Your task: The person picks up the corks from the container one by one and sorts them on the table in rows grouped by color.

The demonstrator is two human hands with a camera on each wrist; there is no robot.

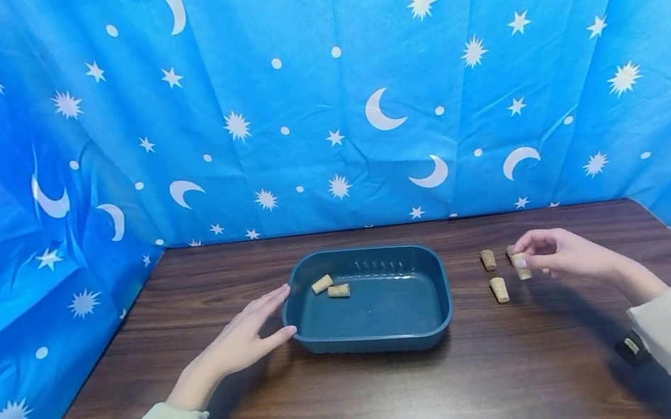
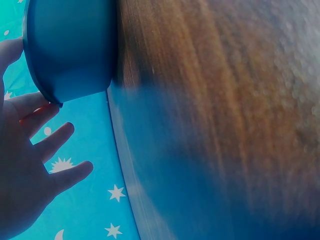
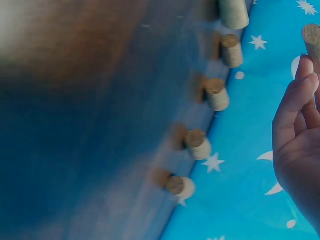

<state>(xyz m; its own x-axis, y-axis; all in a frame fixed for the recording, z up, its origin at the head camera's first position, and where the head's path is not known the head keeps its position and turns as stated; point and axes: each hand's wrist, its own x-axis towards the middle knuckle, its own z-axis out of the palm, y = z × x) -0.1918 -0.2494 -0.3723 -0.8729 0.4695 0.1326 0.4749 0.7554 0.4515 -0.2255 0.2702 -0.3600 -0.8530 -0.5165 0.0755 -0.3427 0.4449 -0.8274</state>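
My right hand point(image 1: 563, 252) pinches a tapered cork stopper point(image 1: 523, 269) between thumb and fingertips, over the right part of the table. In the right wrist view, that cork point(image 3: 313, 37) pokes up beyond the fingertips. Close to this hand stand a darker cork point(image 1: 488, 260) and a paler cork point(image 1: 499, 290); another is partly hidden behind the fingers. My left hand point(image 1: 243, 333) has its fingers extended against the left rim of a dark teal plastic basin point(image 1: 373, 340). Inside the basin, toward its left end, lie two corks, one cork point(image 1: 322, 283) just behind the other cork point(image 1: 339, 291).
The table point(image 1: 389, 409) has a dark wood-grain top. A blue cloth point(image 1: 307, 99) with white moons and stars hangs behind it and along both sides. In the right wrist view, several corks point(image 3: 218, 95) form a slanting row on the tabletop.
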